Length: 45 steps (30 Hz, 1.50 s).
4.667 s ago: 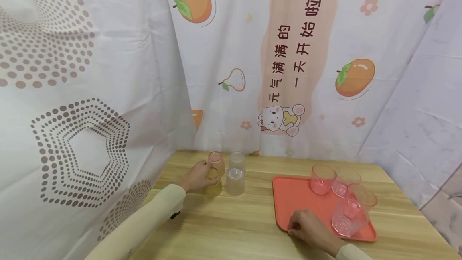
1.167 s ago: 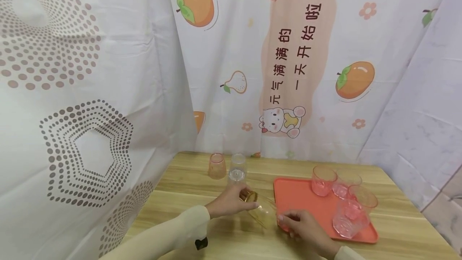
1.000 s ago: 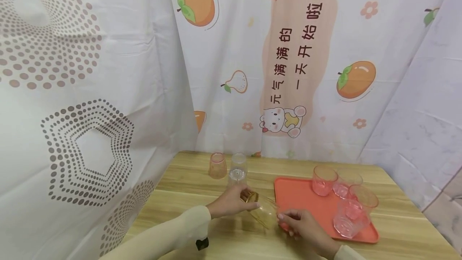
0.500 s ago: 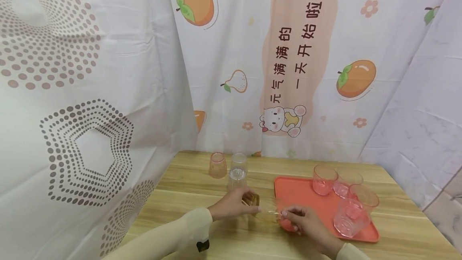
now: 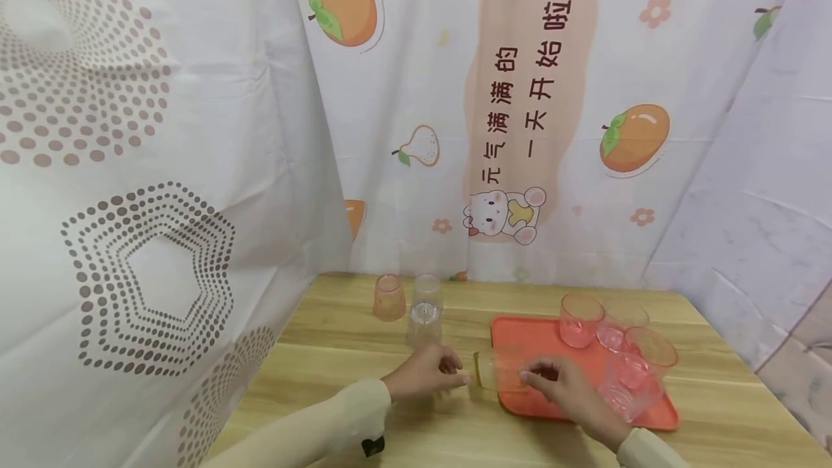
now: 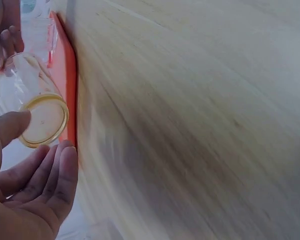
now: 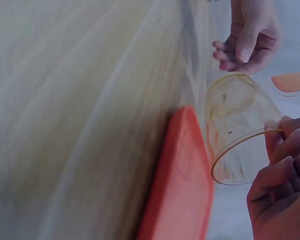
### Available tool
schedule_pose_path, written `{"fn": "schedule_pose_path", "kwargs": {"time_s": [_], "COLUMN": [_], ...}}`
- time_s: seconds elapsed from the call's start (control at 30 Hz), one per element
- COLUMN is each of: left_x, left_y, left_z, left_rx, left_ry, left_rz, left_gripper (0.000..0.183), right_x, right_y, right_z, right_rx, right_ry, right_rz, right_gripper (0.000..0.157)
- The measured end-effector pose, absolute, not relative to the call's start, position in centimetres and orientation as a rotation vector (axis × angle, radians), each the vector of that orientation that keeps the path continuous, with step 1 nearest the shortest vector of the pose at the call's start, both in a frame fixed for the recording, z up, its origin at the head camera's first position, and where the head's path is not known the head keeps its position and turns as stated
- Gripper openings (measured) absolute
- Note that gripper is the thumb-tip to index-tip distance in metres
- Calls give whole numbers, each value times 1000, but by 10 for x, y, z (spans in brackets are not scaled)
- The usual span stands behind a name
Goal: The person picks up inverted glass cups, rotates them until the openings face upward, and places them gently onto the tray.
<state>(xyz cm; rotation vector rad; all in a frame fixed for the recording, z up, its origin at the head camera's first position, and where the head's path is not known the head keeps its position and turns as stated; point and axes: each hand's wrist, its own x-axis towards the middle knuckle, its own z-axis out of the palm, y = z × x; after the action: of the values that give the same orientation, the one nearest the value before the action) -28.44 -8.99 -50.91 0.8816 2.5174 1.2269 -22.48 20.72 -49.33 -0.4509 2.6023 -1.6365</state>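
Note:
A clear yellow-tinted drinking glass (image 5: 494, 373) lies on its side in the air, over the left edge of the red tray (image 5: 520, 404). My right hand (image 5: 564, 390) pinches it by the rim, as the right wrist view shows with the yellow glass (image 7: 240, 125) mouth toward that hand. Beside the glass's base, my left hand (image 5: 429, 373) has its fingers and thumb spread apart. In the left wrist view the thumb of the left hand (image 6: 35, 195) overlaps the base, while the head view has a small gap there.
At the back left of the wooden table (image 5: 364, 410), a pink glass (image 5: 389, 300) and clear glasses (image 5: 425, 316) stand upside down. Several pinkish and clear glasses, among them a pink glass (image 5: 581, 323), stand on the tray's right half. Patterned curtains (image 5: 416, 92) enclose the table.
The left hand brought the yellow glass from the back left to the tray's edge. The right hand took its rim, the left let go of its base, and the glass moved slightly right.

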Motion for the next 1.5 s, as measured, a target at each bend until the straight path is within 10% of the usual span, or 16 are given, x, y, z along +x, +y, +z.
{"fn": "schedule_pose_path", "kwargs": {"time_s": [0.6,1.5], "left_x": [-282,-285], "left_y": [-46,-5], "left_z": [-519,-537], "left_rx": [984,940], "left_ry": [2600,2779], "left_rz": [1057,839], "left_gripper": [25,52], "right_x": [-228,-247], "right_y": [225,255], "right_z": [-475,-470], "right_rx": [-797,-942], "right_ry": [3192,3484], "right_rz": [-1132,-804], "right_gripper": [3,27]}}
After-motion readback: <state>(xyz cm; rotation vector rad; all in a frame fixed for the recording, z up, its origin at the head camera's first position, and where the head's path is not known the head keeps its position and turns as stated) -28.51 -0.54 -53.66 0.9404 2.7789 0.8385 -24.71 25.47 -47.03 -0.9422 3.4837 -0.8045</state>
